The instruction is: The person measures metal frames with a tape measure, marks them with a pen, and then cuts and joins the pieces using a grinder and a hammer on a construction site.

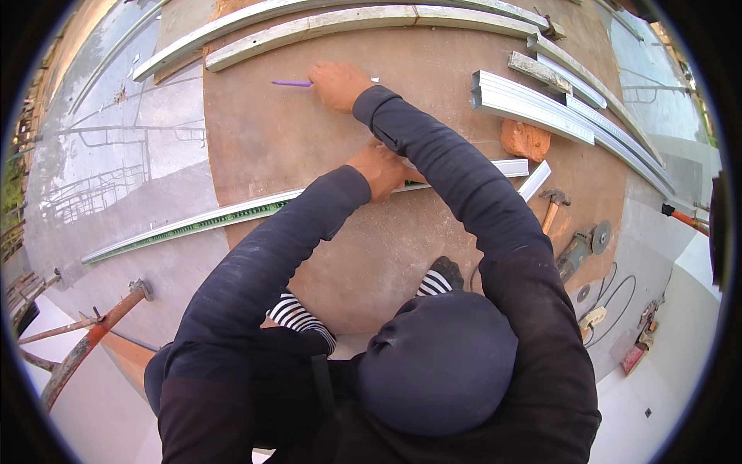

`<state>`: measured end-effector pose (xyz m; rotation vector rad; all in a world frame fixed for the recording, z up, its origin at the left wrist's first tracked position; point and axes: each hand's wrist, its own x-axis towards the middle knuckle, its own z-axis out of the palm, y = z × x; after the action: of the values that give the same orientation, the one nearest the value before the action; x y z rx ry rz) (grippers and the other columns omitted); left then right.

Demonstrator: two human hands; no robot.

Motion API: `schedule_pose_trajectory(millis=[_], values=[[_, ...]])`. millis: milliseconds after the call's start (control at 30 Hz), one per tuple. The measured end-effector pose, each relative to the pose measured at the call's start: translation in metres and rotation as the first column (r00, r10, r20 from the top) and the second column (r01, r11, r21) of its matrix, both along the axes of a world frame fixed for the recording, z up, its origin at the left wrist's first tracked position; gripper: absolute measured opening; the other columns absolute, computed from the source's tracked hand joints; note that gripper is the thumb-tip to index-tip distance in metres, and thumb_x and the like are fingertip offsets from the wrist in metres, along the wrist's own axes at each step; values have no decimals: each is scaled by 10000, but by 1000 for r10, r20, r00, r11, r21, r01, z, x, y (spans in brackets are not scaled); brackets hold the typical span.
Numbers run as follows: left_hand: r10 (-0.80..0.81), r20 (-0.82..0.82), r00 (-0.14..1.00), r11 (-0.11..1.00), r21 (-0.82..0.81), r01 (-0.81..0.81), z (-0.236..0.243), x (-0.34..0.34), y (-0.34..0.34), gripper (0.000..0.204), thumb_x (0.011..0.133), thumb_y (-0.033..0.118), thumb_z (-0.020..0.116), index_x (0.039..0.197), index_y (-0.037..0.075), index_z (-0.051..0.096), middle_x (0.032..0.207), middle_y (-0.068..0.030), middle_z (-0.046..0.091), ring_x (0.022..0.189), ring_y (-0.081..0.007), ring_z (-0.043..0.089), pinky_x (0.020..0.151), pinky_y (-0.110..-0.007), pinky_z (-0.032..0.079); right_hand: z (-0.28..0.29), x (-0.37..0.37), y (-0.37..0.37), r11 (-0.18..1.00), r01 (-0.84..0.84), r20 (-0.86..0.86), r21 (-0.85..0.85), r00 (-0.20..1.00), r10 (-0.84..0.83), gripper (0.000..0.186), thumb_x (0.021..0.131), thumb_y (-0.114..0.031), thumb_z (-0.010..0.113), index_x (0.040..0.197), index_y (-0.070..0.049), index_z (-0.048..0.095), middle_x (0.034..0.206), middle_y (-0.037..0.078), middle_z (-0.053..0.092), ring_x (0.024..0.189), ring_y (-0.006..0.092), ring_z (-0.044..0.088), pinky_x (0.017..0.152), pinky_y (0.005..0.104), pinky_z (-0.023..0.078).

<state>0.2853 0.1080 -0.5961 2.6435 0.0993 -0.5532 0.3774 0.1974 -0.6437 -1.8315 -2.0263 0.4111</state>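
Note:
My right hand (338, 87) is closed round a slim purple pen or pencil (291, 83), whose point faces left over the brown board (270, 127). Closer to me, my left hand (379, 172) grips a long light metal profile (193, 222) lying across the board. The profile's near side shows a green strip with dark marks. My right forearm crosses above the left hand and covers some of its fingers. A short cut piece of profile (534, 181) lies near the right end of the long one.
At right are a reddish brick chunk (525, 140) under stacked metal profiles (533, 107), a hammer (553, 207), an angle grinder (581, 249) and a cable (618, 298). Long pale bars (317, 27) lie along the far side. A rusty pipe frame (97, 340) stands at left.

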Motion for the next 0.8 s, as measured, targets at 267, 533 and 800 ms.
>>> schedule_pose_trajectory(millis=[267, 533, 800], values=[[-21, 91, 996, 998, -63, 27, 1, -2, 3, 525, 888, 178, 670, 1346, 419, 584, 1533, -112, 404, 1239, -290, 538, 1033, -469, 423, 116, 109, -155, 999, 32, -956, -9, -294, 0, 408, 919, -100, 529, 1325, -62, 546, 945, 83, 641, 685, 166, 535, 603, 286, 417], [14, 75, 997, 996, -84, -8, -3, -3, 2, 533, 891, 152, 659, 1345, 421, 585, 1531, -110, 408, 1238, -288, 538, 1038, -474, 415, 105, 42, -288, 927, 287, -927, -240, -351, -132, 335, 958, -162, 611, 1250, 1, 598, 943, 128, 712, 781, 220, 688, 644, 295, 512], [14, 142, 990, 1000, -27, -11, -9, -6, 1, 520, 893, 162, 656, 1322, 449, 594, 1460, -89, 491, 1215, -245, 563, 985, -439, 446, 92, 19, -282, 854, 483, -657, -192, 583, -478, 150, 830, -65, 751, 948, 1, 686, 802, 77, 691, 715, 133, 678, 631, 261, 528]])
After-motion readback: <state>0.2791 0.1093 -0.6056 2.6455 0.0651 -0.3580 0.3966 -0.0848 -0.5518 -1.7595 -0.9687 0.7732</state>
